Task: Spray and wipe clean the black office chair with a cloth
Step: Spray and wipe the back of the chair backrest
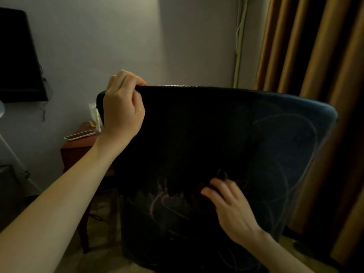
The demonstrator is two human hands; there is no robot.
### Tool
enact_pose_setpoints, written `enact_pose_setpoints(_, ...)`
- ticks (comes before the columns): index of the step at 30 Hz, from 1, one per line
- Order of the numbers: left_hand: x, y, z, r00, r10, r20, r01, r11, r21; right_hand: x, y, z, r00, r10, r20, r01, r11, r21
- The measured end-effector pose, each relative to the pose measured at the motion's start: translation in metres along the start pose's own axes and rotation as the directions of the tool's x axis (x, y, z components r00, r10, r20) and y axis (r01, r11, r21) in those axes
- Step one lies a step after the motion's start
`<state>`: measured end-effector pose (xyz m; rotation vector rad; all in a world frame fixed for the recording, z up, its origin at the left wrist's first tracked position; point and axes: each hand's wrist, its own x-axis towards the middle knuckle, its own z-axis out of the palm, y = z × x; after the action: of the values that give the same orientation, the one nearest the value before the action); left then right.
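The black office chair fills the middle of the view, its backrest facing me, with faint swirl marks on the fabric. My left hand grips the top left corner of the backrest, fingers curled over the edge. Lower down, my right hand lies against the backrest with fingers spread. It presses a dark cloth onto the fabric. The cloth is hard to make out in the dim light and mostly hidden under my fingers. No spray bottle is in view.
A small wooden side table stands left of the chair, with a phone and a plastic bag on it. A dark screen hangs on the left wall. Brown curtains hang close behind the chair on the right.
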<state>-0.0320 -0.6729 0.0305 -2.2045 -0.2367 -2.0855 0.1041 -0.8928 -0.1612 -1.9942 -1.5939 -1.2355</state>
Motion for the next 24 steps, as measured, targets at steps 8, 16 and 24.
enact_pose_setpoints(8,0.001,0.003,0.004,0.998,-0.065,-0.016,0.065,0.998,0.005,0.163,0.011,-0.125,0.885,0.116,-0.451,-0.124,0.992,0.012)
enact_pose_setpoints(16,-0.001,-0.004,0.001,1.0,-0.004,-0.009,0.004,1.0,0.03,0.118,0.069,-0.109,0.932,-0.072,-0.356,-0.038,0.956,-0.292)
enact_pose_setpoints(24,-0.004,0.003,0.006,0.997,-0.034,-0.068,0.032,0.999,-0.018,0.04,0.131,-0.134,0.876,0.295,-0.382,-0.341,0.938,-0.057)
